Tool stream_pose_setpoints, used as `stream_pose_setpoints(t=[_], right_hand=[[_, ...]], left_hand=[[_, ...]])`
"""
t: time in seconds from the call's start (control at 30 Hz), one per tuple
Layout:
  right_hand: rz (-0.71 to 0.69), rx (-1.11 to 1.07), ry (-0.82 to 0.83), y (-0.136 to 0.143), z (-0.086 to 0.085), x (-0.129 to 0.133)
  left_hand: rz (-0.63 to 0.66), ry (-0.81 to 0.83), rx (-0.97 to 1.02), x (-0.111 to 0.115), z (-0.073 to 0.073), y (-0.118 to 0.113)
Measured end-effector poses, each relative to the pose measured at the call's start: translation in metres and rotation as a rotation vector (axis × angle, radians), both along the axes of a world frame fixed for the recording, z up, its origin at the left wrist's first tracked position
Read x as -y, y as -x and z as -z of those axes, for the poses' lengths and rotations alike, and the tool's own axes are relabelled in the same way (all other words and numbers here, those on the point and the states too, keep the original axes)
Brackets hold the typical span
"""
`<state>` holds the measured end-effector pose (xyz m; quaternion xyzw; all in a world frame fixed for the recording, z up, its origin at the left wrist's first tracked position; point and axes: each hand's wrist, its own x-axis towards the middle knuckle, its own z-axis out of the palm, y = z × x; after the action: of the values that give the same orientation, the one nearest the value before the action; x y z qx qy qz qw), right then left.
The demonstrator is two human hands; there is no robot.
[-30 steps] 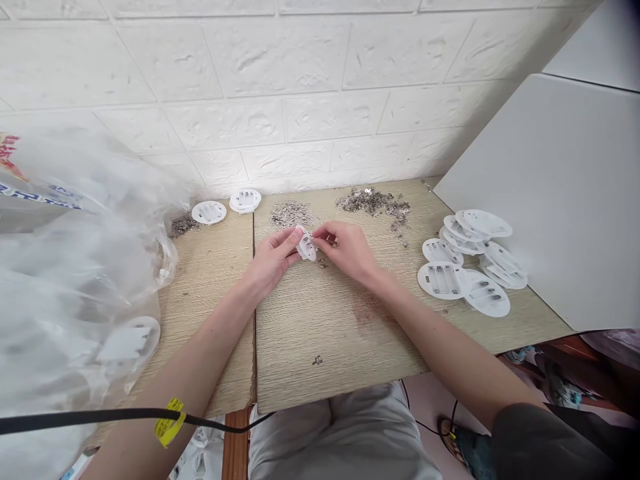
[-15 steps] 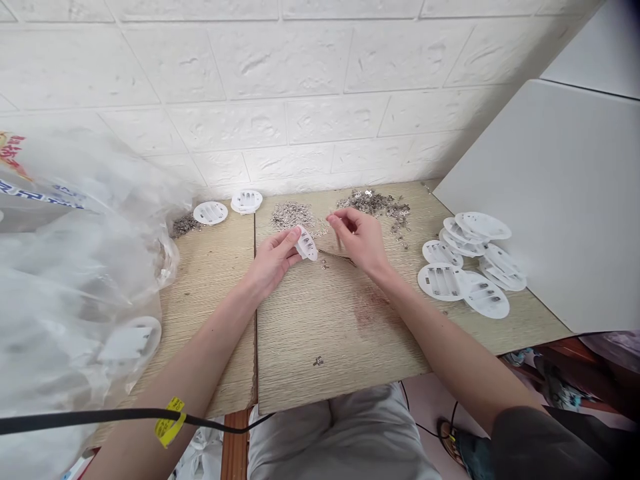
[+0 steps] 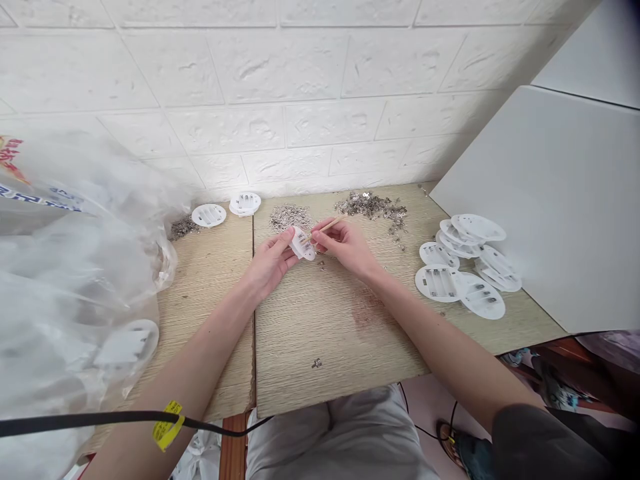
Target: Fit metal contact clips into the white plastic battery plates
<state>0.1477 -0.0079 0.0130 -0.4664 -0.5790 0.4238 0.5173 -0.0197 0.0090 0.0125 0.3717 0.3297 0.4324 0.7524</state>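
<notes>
My left hand [image 3: 273, 263] pinches a white round battery holder [image 3: 303, 245] at its edge, tilted above the table, with its slots facing right. Closed round a thin wooden-looking stick [image 3: 332, 224], my right hand [image 3: 345, 247] is close to the holder's right side. The stick's lower end is at the slots; I cannot tell whether it touches them. Behind my hands lie a pile of small silvery metal pieces [image 3: 290, 217] and a darker pile of metal contacts [image 3: 373, 205]. A few loose bits [image 3: 321, 265] lie just below the holder.
Several white battery holders [image 3: 440, 283] lie stacked and spread at the right, near a grey-white panel [image 3: 550, 200]. Two groups of holders [image 3: 209, 215] sit by the wall. A clear plastic bag [image 3: 75, 280] covers the left side. A black cable [image 3: 90, 418] crosses the lower left.
My right hand has moved down and left to the holder, and the stick now shows in its fingers. My left hand has turned the holder slightly.
</notes>
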Motion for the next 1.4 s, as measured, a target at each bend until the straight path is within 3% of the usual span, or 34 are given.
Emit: stream_pose_setpoints(t=[0.23, 0.73, 1.4], right_hand=[[0.097, -0.087, 0.007, 0.001, -0.004, 0.002], [0.143, -0.033, -0.003, 0.006, -0.005, 0.006], [0.204, 0.021, -0.049, 0.012, 0.011, 0.004]], left_hand=[[-0.071, 0.078, -0.001, 0.001, -0.004, -0.002], [-0.034, 0.012, 0.002, 0.001, 0.0, -0.001], [-0.026, -0.061, -0.001, 0.001, 0.006, 0.0]])
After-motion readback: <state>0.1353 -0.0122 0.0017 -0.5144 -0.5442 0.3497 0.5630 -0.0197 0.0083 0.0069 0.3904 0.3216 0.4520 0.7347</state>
